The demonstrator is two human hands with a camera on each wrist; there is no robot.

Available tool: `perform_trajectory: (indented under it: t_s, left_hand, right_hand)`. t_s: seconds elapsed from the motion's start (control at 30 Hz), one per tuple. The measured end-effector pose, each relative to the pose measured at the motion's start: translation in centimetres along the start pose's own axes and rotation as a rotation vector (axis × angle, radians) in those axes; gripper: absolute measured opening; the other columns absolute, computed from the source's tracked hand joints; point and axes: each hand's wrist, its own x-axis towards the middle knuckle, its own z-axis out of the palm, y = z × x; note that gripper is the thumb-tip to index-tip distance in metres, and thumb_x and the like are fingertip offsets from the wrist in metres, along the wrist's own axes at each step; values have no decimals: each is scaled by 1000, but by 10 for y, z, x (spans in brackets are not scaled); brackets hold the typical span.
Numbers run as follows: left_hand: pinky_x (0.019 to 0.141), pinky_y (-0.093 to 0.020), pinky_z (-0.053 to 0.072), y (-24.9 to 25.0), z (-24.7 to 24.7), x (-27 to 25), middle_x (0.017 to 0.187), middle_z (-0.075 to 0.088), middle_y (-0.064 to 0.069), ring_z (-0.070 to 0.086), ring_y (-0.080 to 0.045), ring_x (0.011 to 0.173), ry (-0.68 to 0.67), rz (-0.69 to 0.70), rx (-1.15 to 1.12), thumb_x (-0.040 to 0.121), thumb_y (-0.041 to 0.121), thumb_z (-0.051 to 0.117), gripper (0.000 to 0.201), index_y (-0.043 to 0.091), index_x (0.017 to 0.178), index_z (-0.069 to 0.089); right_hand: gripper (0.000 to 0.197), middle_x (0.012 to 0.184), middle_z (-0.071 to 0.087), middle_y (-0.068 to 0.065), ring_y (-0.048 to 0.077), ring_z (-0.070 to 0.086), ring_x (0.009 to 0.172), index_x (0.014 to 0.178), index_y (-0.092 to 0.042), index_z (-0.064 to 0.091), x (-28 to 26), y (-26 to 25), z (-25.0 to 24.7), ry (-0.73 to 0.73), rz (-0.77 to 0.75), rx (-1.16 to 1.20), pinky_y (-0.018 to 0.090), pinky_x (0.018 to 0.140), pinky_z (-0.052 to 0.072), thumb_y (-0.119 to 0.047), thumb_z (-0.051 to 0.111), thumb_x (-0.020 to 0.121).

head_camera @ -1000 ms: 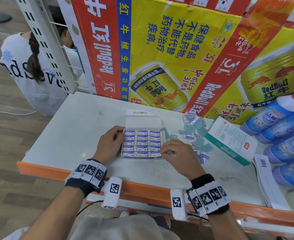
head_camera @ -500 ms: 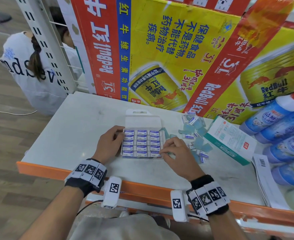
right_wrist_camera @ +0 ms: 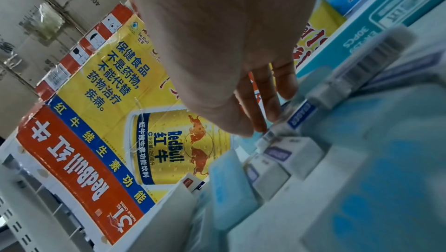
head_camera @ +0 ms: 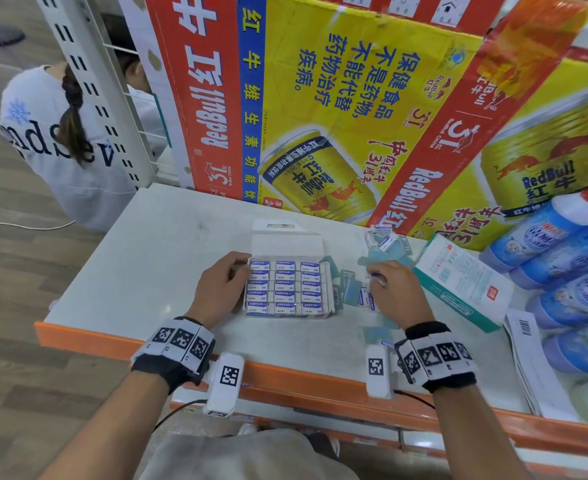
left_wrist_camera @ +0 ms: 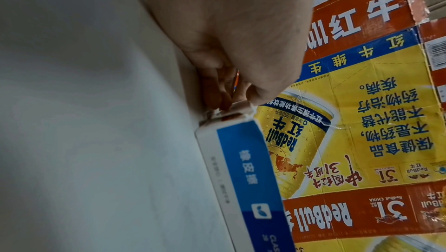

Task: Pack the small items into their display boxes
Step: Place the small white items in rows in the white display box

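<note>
A white display box [head_camera: 287, 289] with its lid flap open lies mid-table, filled with rows of white-and-blue erasers. My left hand [head_camera: 242, 271] grips the box's left wall; in the left wrist view the hand [left_wrist_camera: 231, 101] pinches a corner flap of the blue-and-white box [left_wrist_camera: 246, 170]. My right hand [head_camera: 377, 280] is over the pile of loose erasers [head_camera: 355, 294] to the right of the box. In the right wrist view, the right hand [right_wrist_camera: 253, 130] closes its thumb and fingertips on one loose eraser [right_wrist_camera: 269, 135] among others [right_wrist_camera: 294, 153].
A teal-and-white carton [head_camera: 465, 282] lies right of the pile, with blue bottles [head_camera: 562, 265] and barcoded papers [head_camera: 528, 341] beyond. Red Bull cartons [head_camera: 320, 116] wall off the back. The orange table edge [head_camera: 285, 372] is near me. A person [head_camera: 60, 133] crouches at the far left.
My right hand has left the box's front right corner and moved right onto the loose erasers. The left hand and the box have stayed put.
</note>
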Motion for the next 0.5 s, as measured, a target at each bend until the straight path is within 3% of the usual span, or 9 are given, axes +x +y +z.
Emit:
perform_trajectory:
  t_s: [0.17,0.37,0.5]
  left_hand:
    - [46,-23,53,0,0,1,85,69,12,65,-3,69,1,18,1,96,23,45,21,39,95,59]
    - [49,-28,56,-1,-1,1,88,69,12,65,-3,71,1,20,17,96,24,44,19,35,100,60]
    - [49,-28,55,0,-1,1,87,69,12,66,-6,73,-1,10,12,96,24,44,20,35,100,60]
  right_hand:
    - [37,124,58,11,28,51,114,120,-8,62,8,-1,-1,-55,12,-51,37,101,41,-1,50,86]
    - [38,123,54,11,27,54,112,122,-15,60,17,-5,1,-77,67,-110,40,97,45,-2,52,87]
    - [34,115,50,13,30,56,102,121,-18,60,16,-4,0,-66,0,-133,39,90,47,-6,45,93]
